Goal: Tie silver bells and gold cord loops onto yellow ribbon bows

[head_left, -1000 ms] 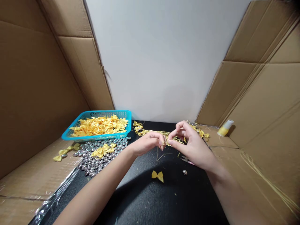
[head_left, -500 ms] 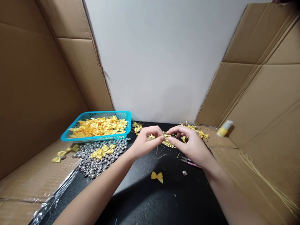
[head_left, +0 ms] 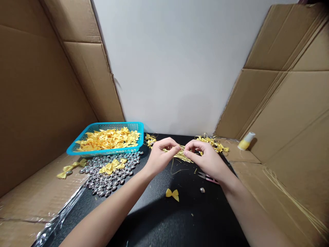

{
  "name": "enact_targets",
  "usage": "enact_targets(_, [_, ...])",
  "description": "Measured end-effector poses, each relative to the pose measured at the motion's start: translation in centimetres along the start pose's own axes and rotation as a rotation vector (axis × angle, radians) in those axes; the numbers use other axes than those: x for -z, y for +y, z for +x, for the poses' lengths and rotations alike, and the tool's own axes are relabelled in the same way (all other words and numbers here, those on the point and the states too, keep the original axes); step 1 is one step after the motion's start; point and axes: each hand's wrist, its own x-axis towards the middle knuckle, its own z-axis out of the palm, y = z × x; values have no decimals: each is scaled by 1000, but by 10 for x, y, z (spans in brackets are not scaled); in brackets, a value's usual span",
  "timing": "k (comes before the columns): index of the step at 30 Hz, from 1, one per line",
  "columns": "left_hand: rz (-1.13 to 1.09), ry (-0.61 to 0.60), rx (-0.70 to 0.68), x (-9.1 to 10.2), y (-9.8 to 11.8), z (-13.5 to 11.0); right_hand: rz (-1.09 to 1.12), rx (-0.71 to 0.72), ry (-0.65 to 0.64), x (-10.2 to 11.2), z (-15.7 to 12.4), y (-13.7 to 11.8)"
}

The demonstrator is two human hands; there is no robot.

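My left hand (head_left: 164,152) and my right hand (head_left: 202,154) are raised close together, each with thumb and forefinger pinched. Whatever lies between the fingertips is too small to make out. Beneath and behind them is a pile of short gold cords (head_left: 181,156). A thin loop of thread (head_left: 177,171) shows just below my left fingertips; whether it joins the hand I cannot tell. Nearer to me a single yellow bow (head_left: 172,194) lies on the black table (head_left: 159,223). One silver bead (head_left: 202,190) sits to its right, and pink-handled thread snips (head_left: 207,177) lie by my right wrist.
At the left, a blue basket (head_left: 141,137) holds many yellow bows. Silver beads (head_left: 106,181) spread in front of it, with a few bows on top. Bows with cords (head_left: 213,144) lie at the back right, beside a yellow thread spool (head_left: 246,141). Cardboard walls (head_left: 290,113) flank both sides.
My right hand's fingers have curled closer together, and the hand has shifted very slightly. My left hand stays nearly in place. The objects on the table have not moved.
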Motion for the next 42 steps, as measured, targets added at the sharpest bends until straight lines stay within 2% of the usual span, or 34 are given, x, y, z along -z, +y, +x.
enact_targets(6, [-84,-16,113,-1,-1,2,-9,-20,2,1,1,-1])
enact_targets(14, [-150,-94,207,2,-4,3,107,-40,63,6,4,5])
enact_targets(18, [-173,-225,203,-2,-1,0,144,-30,48,7,4,7])
enact_targets(21, [-300,-275,252,-7,1,-3,110,1,69,6,4,7])
enact_targets(24, [-418,-218,354,-11,1,-4,68,33,105,6,5,8])
enact_targets(27, [-430,-162,393,-13,-1,-4,32,47,128,6,6,10])
enact_targets(34, [-355,0,314,-17,3,-7,41,46,144,5,6,12])
enact_targets(39, [-277,70,224,-19,5,-10,59,50,145,4,6,9])
enact_targets(42, [-269,98,215,-18,5,-9,65,53,134,3,5,7])
